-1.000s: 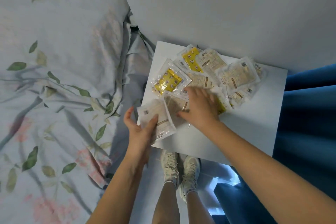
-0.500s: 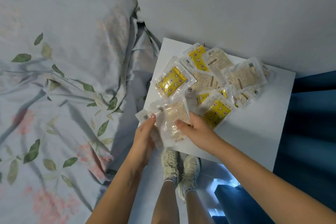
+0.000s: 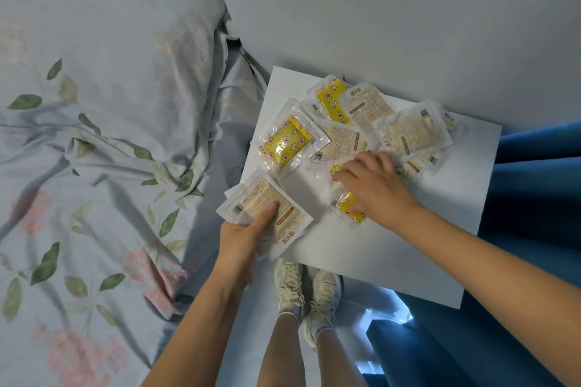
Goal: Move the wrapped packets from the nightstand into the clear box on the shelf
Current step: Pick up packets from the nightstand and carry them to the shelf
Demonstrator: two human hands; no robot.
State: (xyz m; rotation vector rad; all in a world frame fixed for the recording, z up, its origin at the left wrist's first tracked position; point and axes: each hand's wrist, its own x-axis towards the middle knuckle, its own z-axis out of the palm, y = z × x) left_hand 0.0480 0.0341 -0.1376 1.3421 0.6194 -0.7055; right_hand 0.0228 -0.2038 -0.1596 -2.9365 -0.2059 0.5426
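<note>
Packets (image 3: 371,132) are spread in a loose heap on the far part of the white table (image 3: 393,248), some yellow and some pale. A small stack of pale packets (image 3: 264,207) is held in the left hand (image 3: 248,236) at the near left corner of the table, partly over its edge. The left grip is closed on the stack, with the thumb pressed on top. One yellow packet (image 3: 349,207) near the middle of the table is covered by the right hand (image 3: 374,188). The right grip is curled down on that packet, but it cannot be told if the packet is pinched. A bed (image 3: 94,135) with a leaf print is seen on the left. Blue cloth (image 3: 534,198) is seen on the right. Two pale shoes (image 3: 305,292) are seen on the floor below the table.
</note>
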